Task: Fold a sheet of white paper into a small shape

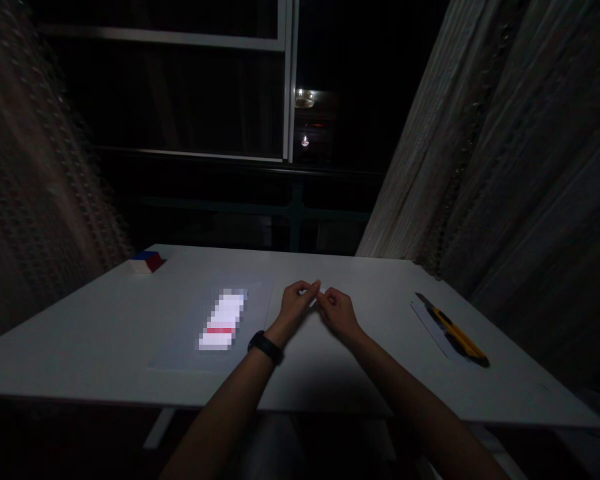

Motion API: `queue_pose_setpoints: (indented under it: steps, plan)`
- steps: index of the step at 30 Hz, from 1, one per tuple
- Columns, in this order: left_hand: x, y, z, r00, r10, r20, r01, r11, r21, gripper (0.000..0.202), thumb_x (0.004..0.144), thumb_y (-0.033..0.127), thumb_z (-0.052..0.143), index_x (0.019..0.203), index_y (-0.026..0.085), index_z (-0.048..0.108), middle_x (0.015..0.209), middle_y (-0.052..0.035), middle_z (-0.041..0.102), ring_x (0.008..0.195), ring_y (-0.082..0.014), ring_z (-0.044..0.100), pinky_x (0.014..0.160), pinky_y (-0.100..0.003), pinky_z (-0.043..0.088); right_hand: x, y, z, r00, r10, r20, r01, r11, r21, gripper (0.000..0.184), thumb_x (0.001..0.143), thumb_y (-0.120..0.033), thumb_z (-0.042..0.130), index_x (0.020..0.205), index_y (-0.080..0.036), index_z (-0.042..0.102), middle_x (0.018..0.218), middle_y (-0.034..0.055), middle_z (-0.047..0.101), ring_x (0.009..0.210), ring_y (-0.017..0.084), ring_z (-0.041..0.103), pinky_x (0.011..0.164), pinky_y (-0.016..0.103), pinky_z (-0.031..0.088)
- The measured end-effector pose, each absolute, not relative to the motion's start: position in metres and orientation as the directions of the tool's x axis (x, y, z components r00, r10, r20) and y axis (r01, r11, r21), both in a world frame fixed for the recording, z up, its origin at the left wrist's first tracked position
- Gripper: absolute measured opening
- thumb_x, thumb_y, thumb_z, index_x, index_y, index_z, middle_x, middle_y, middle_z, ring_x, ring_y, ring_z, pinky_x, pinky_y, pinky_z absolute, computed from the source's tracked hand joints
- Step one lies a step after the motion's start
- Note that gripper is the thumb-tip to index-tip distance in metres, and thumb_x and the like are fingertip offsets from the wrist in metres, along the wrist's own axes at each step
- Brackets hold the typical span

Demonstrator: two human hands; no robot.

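Observation:
Above the middle of the white table [375, 280], my left hand [295, 305] and my right hand [339, 313] meet at the fingertips. Both are closed in a pinch on a small white piece [323, 291], which looks like paper; the fingers hide most of it. A dark band circles my left wrist. Left of my hands, a lit phone [223, 320] with a blurred-out screen lies on a pale sheet [175, 357]. To the right rests a yellow and black utility knife [457, 333], its blade pointing away from me, beside a narrow white strip [433, 330].
A cube puzzle [146, 262] with blue, red and white sides sits at the table's far left corner. Curtains [510, 133] hang on both sides, and a dark window [180, 100] is behind the table. The room is dim.

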State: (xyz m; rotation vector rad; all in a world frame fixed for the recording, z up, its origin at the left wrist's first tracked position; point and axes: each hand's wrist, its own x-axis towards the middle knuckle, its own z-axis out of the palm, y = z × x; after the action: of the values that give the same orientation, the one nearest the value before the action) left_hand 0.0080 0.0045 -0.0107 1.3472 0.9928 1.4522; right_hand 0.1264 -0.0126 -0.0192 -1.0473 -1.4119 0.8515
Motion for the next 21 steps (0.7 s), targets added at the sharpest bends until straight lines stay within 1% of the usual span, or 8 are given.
queue_pose_setpoints:
  steps: [3, 6, 8, 11, 13, 15, 18, 21]
  plan:
    - [0.005, 0.005, -0.01, -0.002, 0.95, 0.311, -0.088, -0.31, 0.947, 0.033, 0.065, 0.046, 0.067, 0.057, 0.014, 0.06, 0.055, 0.001, 0.052, 0.055, -0.0095, 0.044, 0.053, -0.023, 0.035, 0.128, -0.013, -0.019, 0.004, 0.941, 0.337, 0.14, 0.333, -0.932, 0.038, 0.07, -0.051, 0.059, 0.056, -0.019, 0.044, 0.04, -0.0073, 0.04, 0.034, 0.006, 0.034, 0.035, 0.02, 0.024]
    - [0.004, 0.004, -0.009, -0.026, 0.946, 0.323, -0.076, -0.324, 0.943, 0.032, 0.067, 0.044, 0.065, 0.054, 0.015, 0.058, 0.052, 0.0018, 0.05, 0.053, -0.0094, 0.043, 0.053, -0.023, 0.035, 0.128, -0.013, -0.019, -0.026, 0.963, 0.267, 0.116, 0.269, -0.956, 0.036, 0.07, -0.051, 0.059, 0.06, -0.02, 0.044, 0.039, -0.0064, 0.046, 0.03, 0.007, 0.036, 0.032, 0.02, 0.025]
    - [0.003, 0.003, -0.007, -0.036, 0.941, 0.337, -0.025, -0.338, 0.941, 0.031, 0.067, 0.043, 0.065, 0.054, 0.015, 0.059, 0.052, 0.0014, 0.051, 0.053, -0.01, 0.044, 0.054, -0.024, 0.035, 0.128, -0.013, -0.019, -0.045, 0.972, 0.231, 0.1, 0.234, -0.967, 0.036, 0.067, -0.051, 0.061, 0.062, -0.021, 0.042, 0.04, -0.0058, 0.049, 0.029, 0.008, 0.039, 0.031, 0.02, 0.027]
    - [0.003, 0.003, -0.005, -0.051, 0.933, 0.356, 0.07, -0.352, 0.933, 0.03, 0.067, 0.042, 0.065, 0.054, 0.015, 0.061, 0.052, 0.0004, 0.054, 0.055, -0.0111, 0.047, 0.056, -0.025, 0.036, 0.129, -0.012, -0.021, -0.065, 0.973, 0.224, 0.119, 0.23, -0.966, 0.039, 0.063, -0.048, 0.066, 0.061, -0.021, 0.039, 0.041, -0.0057, 0.051, 0.03, 0.009, 0.043, 0.031, 0.02, 0.03]
    - [0.004, 0.002, -0.005, -0.046, 0.93, 0.364, 0.118, -0.356, 0.927, 0.029, 0.066, 0.042, 0.065, 0.055, 0.015, 0.062, 0.053, 0.0, 0.056, 0.055, -0.0118, 0.049, 0.056, -0.025, 0.036, 0.13, -0.009, -0.023, -0.081, 0.972, 0.221, 0.147, 0.231, -0.962, 0.038, 0.062, -0.048, 0.067, 0.062, -0.02, 0.041, 0.042, -0.0052, 0.052, 0.03, 0.009, 0.045, 0.031, 0.02, 0.031]
    - [0.004, 0.002, -0.006, -0.024, 0.931, 0.365, 0.13, -0.359, 0.924, 0.03, 0.065, 0.043, 0.065, 0.056, 0.015, 0.063, 0.052, -0.0001, 0.056, 0.054, -0.0122, 0.049, 0.055, -0.025, 0.036, 0.132, -0.007, -0.025, -0.104, 0.973, 0.207, 0.151, 0.222, -0.963, 0.036, 0.061, -0.048, 0.067, 0.063, -0.019, 0.044, 0.043, -0.0046, 0.053, 0.031, 0.01, 0.047, 0.03, 0.02, 0.031]
    - [0.004, 0.003, -0.008, 0.029, 0.933, 0.359, 0.101, -0.36, 0.927, 0.032, 0.067, 0.045, 0.064, 0.058, 0.014, 0.063, 0.052, -0.0002, 0.057, 0.053, -0.0123, 0.05, 0.054, -0.024, 0.037, 0.135, -0.003, -0.028, -0.108, 0.975, 0.195, 0.147, 0.209, -0.967, 0.037, 0.059, -0.049, 0.067, 0.056, -0.018, 0.047, 0.039, -0.0032, 0.051, 0.032, 0.011, 0.048, 0.032, 0.02, 0.032]
    - [0.004, 0.003, -0.009, 0.071, 0.928, 0.366, 0.094, -0.371, 0.924, 0.033, 0.068, 0.046, 0.062, 0.06, 0.014, 0.063, 0.055, -0.0014, 0.058, 0.055, -0.0133, 0.053, 0.056, -0.025, 0.038, 0.138, 0.0, -0.029, -0.071, 0.977, 0.203, 0.149, 0.212, -0.966, 0.037, 0.056, -0.046, 0.07, 0.047, -0.017, 0.049, 0.038, 0.0, 0.054, 0.034, 0.011, 0.049, 0.035, 0.021, 0.033]
